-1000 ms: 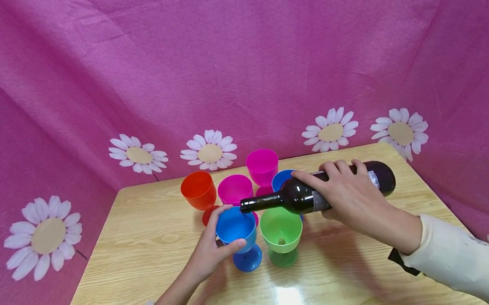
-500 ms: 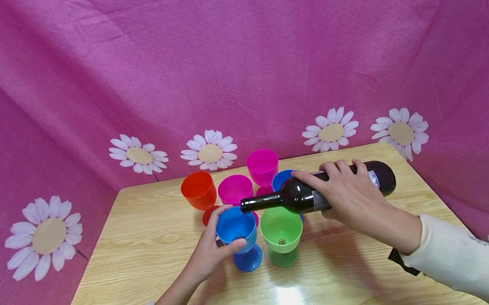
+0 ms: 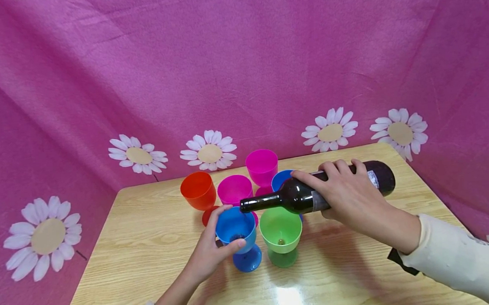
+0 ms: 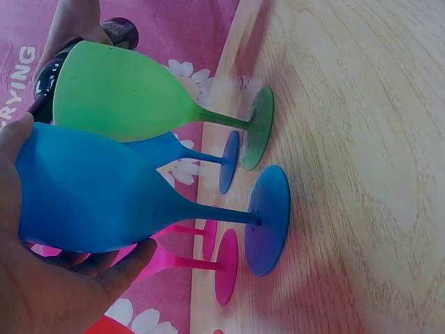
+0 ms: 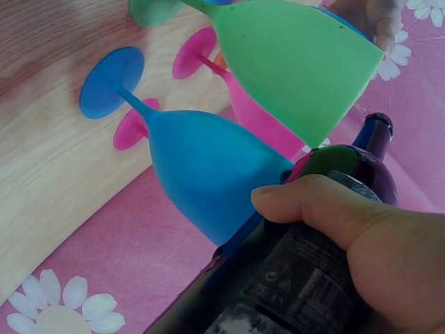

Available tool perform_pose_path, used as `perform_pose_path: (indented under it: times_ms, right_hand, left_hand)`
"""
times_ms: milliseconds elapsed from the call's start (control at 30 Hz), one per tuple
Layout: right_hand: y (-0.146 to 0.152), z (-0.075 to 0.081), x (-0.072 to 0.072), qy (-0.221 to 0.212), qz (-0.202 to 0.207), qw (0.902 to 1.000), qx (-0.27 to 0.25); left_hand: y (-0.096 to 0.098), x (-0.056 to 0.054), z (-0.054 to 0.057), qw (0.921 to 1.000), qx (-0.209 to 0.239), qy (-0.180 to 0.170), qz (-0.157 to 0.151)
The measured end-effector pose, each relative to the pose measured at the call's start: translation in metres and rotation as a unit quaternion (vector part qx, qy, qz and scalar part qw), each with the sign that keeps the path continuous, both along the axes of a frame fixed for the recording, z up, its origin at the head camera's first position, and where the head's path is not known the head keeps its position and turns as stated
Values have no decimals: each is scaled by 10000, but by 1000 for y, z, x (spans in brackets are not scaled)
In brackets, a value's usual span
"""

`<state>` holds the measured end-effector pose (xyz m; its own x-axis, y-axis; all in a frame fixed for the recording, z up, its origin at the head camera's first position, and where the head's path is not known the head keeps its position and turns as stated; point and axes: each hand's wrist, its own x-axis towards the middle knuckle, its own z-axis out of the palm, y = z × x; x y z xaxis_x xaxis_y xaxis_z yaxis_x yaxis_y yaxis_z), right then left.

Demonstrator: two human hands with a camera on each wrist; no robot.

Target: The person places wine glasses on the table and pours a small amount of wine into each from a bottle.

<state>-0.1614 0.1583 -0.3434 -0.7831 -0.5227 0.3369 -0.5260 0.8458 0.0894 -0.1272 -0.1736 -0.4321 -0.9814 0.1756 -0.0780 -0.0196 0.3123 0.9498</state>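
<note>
My left hand [image 3: 210, 253] holds the front blue plastic wine goblet [image 3: 231, 224] by its bowl, thumb on the near side and fingers behind. The left wrist view shows that goblet upright with its round foot [image 4: 268, 223] on the table. With my right hand [image 3: 350, 193] I grip a dark glass wine bottle [image 3: 298, 195] round its body, tipped almost level. Its mouth [image 3: 244, 206] is right at the blue goblet's rim, and dark liquid [image 3: 237, 237] shows in the bowl's bottom. Under the bottle's neck stands a green goblet [image 3: 281, 229] with a small drop of liquid inside.
Behind stand an orange-red goblet [image 3: 198, 191], two pink goblets, one nearer [image 3: 235, 190] and one farther back [image 3: 262, 167], and a second blue goblet [image 3: 281, 180] partly hidden by the bottle. Pink cloth [image 3: 240, 79] with daisies hangs behind the wooden table [image 3: 150, 249].
Dark liquid has gathered in the bottom of the front blue goblet, where little showed a second ago. Both hands and the bottle have kept their places.
</note>
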Motion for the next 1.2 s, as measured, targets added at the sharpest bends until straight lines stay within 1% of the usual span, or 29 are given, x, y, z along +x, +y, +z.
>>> perform_pose_path:
  times_ms: [300,600,1200]
  right_hand:
    - [0,-1,0,28,24,10000,16]
    - [-1,-1,1,-31,18,10000,22]
    - [-2,2,1,-23,9,10000,60]
  left_hand:
    - [0,0,0,10000,17,27,-5]
    - [-1,0,0,10000,20,8,3]
    - [0,1,0,9999,61,105,-43]
